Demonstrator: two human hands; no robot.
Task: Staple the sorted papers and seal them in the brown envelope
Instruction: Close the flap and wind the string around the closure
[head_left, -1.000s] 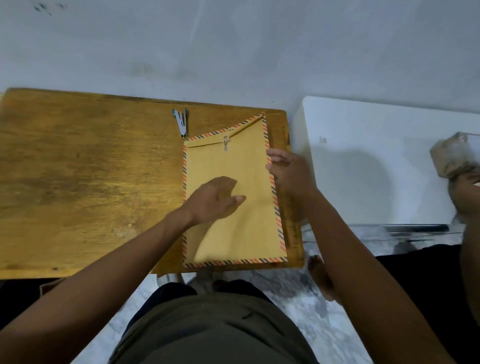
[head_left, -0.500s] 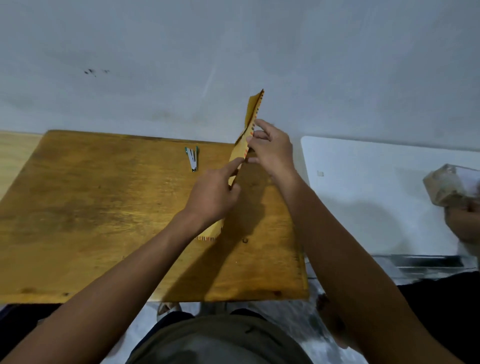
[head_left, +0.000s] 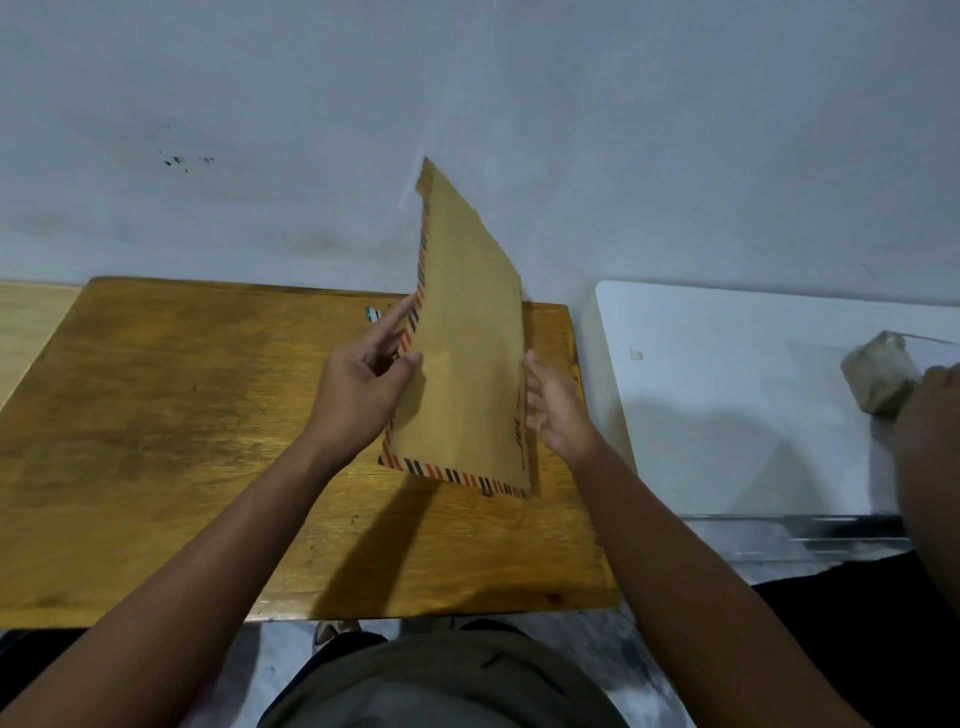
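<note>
The brown envelope (head_left: 467, 332) with a red-and-black striped border is tilted up off the wooden table (head_left: 156, 441), its plain back facing me and its lower edge near the tabletop. My left hand (head_left: 363, 387) pinches its left striped edge between thumb and fingers. My right hand (head_left: 553, 410) rests against its right edge with fingers spread. A stapler (head_left: 375, 313) lies on the table behind my left hand, mostly hidden. No loose papers are visible.
A white table (head_left: 727, 395) stands to the right of the wooden one. Another person's hand (head_left: 930, 405) presses a brownish block (head_left: 878, 374) at its far right. A grey wall runs behind both tables.
The envelope lay flat face-up a second ago, stood on edge half a second ago, and now shows its back as it turns over. Both hands moved with it.
</note>
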